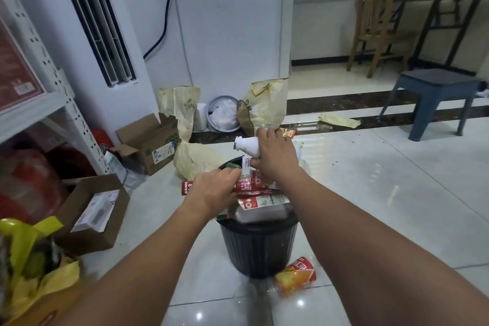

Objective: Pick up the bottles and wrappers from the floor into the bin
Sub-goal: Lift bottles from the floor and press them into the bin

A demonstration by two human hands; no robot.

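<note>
A black ribbed bin stands on the tiled floor, heaped with red and white wrappers. My right hand holds a small white bottle on its side above the bin's far rim, cap end pointing left. My left hand is over the bin's left side, fingers closed on a red wrapper and a small clear bottle whose shape is mostly hidden. An orange and red snack wrapper lies on the floor by the bin's front right foot.
Yellow bags and a pale bag sit behind the bin by the wall. Open cardboard boxes stand at left below a white shelf. A yellow wrapper lies far right near a blue stool.
</note>
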